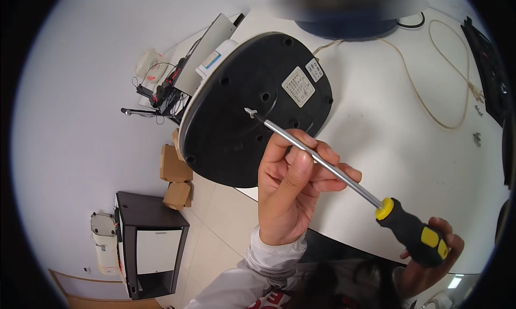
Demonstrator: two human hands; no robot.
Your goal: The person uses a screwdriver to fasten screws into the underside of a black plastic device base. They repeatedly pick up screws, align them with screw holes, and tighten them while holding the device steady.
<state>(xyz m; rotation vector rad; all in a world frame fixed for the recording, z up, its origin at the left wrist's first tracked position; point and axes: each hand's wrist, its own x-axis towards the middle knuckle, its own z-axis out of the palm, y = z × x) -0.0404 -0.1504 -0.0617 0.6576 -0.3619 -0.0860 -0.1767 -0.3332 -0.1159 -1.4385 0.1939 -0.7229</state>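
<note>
A screwdriver (344,177) with a silver shaft and a black and yellow handle slants across the middle. My left hand (287,191) pinches its shaft between thumb and fingers. Its handle is gripped by my right hand (438,255), which is partly hidden behind it. At the tip sits a small silver screw (250,113). Behind the tip, an appliance base (231,131) shows its black underside, with several round holes and two pale labels. Whether the screw touches the base cannot be told.
The appliance stands on a white table (376,105). Its beige cord (400,56) loops to a plug on the right, near several loose screws (477,139). A dark blue rounded object (349,29) is at the far edge. Cardboard boxes (176,164) and a dark cabinet (153,209) stand left.
</note>
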